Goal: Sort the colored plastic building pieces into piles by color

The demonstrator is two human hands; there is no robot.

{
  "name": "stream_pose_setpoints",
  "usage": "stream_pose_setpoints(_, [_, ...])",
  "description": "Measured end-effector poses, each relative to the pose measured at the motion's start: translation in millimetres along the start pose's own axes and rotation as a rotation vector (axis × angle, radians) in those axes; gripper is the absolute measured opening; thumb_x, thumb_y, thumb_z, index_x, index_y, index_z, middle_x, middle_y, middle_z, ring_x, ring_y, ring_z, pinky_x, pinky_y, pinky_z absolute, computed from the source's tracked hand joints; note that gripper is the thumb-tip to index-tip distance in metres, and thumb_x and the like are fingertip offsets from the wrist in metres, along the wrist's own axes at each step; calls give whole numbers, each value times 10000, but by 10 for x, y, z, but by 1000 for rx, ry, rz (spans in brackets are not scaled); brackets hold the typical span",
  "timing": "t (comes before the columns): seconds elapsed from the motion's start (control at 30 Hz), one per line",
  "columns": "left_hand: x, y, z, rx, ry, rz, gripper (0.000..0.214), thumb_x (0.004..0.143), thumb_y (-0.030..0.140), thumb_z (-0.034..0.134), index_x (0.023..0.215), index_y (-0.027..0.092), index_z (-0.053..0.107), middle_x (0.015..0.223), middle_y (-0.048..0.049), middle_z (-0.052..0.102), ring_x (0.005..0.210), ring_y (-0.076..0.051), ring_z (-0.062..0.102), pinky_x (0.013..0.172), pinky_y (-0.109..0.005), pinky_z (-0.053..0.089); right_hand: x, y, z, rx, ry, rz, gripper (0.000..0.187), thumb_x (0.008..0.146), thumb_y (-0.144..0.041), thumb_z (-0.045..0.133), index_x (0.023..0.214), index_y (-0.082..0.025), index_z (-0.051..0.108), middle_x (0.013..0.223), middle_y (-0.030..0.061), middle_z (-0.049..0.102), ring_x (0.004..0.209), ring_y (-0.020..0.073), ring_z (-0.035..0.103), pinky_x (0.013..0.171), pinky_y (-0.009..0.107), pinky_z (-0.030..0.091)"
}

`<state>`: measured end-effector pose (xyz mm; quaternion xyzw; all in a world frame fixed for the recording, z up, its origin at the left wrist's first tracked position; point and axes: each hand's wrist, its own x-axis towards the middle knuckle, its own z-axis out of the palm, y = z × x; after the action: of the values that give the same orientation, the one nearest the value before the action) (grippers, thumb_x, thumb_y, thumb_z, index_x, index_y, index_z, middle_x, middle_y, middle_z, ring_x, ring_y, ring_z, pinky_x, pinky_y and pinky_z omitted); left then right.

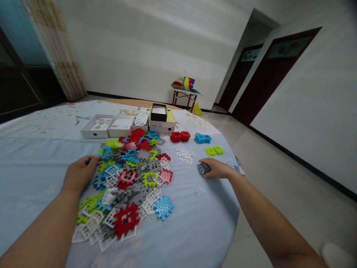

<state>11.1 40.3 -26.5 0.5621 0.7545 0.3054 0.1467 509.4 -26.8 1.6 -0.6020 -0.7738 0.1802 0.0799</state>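
A big heap of flat interlocking plastic tiles [131, 178] in red, blue, green, grey and white lies on a round table covered by a pale blue cloth [195, 219]. My left hand [80, 173] rests at the heap's left edge, fingers curled onto the tiles. My right hand [216, 168] lies to the right of the heap, closed over a grey tile [203, 168] on the cloth. Sorted small groups lie beyond it: white tiles [185, 155], red tiles [180, 136], blue tiles [202, 138] and green tiles [214, 150].
Open white boxes [107, 126] and a black-and-white box [159, 117] stand at the far side of the table. The table's right edge drops to a tiled floor. A small table with colourful items [185, 91] stands by the far wall, near dark doors.
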Motion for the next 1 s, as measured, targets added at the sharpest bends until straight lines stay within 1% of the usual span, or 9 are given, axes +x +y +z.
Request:
stream_pose_setpoints(0.17, [-25,6,2,-51,1,13,444,747,484,436,955,159,655,898,-57,685,824,-176,584,703,-240,410,25,54,-9,-28,15,20,717,567,-238,713,1249,-172,502,1248,121,526,1135,270,486,981,387,341])
stream_pose_setpoints(0.3, [-31,21,2,-71,-3,11,446,745,478,439,961,151,653,892,-61,685,825,-171,582,698,-237,404,32,-90,-86,-44,44,3,809,561,-296,746,1299,-159,442,1310,144,461,1206,289,417,1016,410,300])
stream_pose_setpoints(0.37, [-37,33,-1,-67,-4,9,443,747,474,437,956,149,654,885,-62,684,817,-169,579,688,-234,401,61,-261,-97,-15,135,-62,741,625,-329,713,1298,-183,439,1306,128,463,1210,270,412,1018,410,300])
stream_pose_setpoints(0.47, [-46,43,-6,-66,-7,11,441,748,474,438,950,146,653,880,-64,682,812,-167,577,682,-232,397,138,-628,-20,79,226,-196,579,731,-336,632,1268,-200,465,1229,103,523,1110,217,494,958,365,372])
stream_pose_setpoints(0.6, [-48,20,-9,-74,-8,19,440,751,478,433,949,150,649,899,-65,680,826,-170,582,699,-236,399,250,-1142,228,165,112,-380,422,757,-321,621,1155,-196,557,998,54,621,874,168,569,804,299,447])
stream_pose_setpoints(0.7, [-42,1,0,-82,-6,31,439,752,487,427,940,157,647,903,-62,681,827,-170,587,714,-240,406,310,-1371,428,144,49,-467,391,706,-318,683,1065,-181,609,938,51,608,856,175,549,787,290,438])
stream_pose_setpoints(0.8, [-34,-2,20,-87,11,30,429,750,483,424,921,163,652,890,-56,685,805,-172,590,718,-247,414,349,-1428,566,144,49,-485,384,662,-316,726,1009,-179,632,891,49,594,844,167,530,759,261,431])
stream_pose_setpoints(0.93, [-27,-3,31,-88,20,28,412,743,477,432,909,175,659,876,-46,689,794,-178,592,715,-255,419,384,-1394,629,198,110,-471,137,764,-251,622,879,-187,663,794,25,623,776,127,543,726,220,414])
stream_pose_setpoints(1.0, [-22,-15,29,-85,20,25,411,743,478,434,907,177,661,864,-47,688,797,-183,594,708,-258,417,400,-1361,626,219,175,-419,134,810,-242,557,861,-183,666,788,22,639,759,120,553,721,216,410])
